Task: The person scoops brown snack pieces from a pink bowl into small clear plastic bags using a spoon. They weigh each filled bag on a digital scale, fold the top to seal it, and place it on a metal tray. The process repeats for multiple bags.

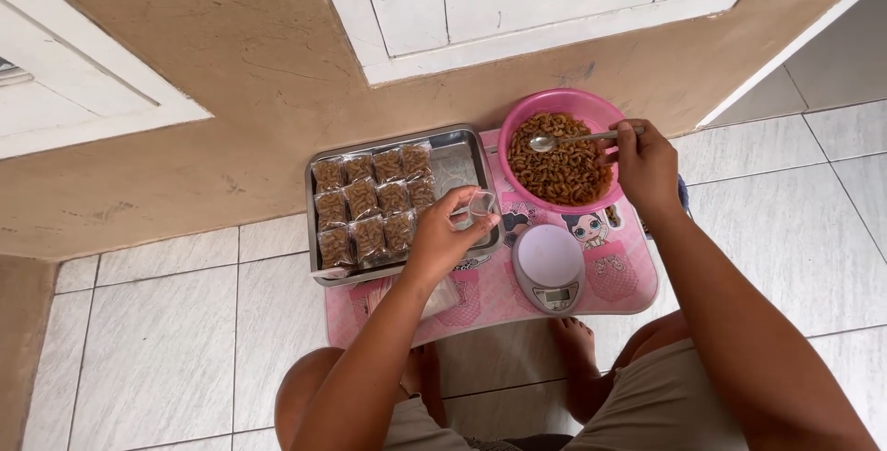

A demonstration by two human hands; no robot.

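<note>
Fingers of the right hand (647, 166) pinch a spoon (573, 140) lying sideways over the pink bowl (554, 100) of brown snacks, while the left hand (443, 238) pinches a small clear bag (480, 206) open, just left of the bowl.

I count eleven filled packets of brown snack (370, 201) lying in rows in one steel tray (467, 151). There is one pink bowl (591, 104) of the same snack, one metal spoon (543, 142), one small white kitchen scale (548, 266), and one pink low table (628, 294). I hold one small clear bag (481, 205). My two hands are in view: left hand (442, 238), right hand (645, 166).
</note>
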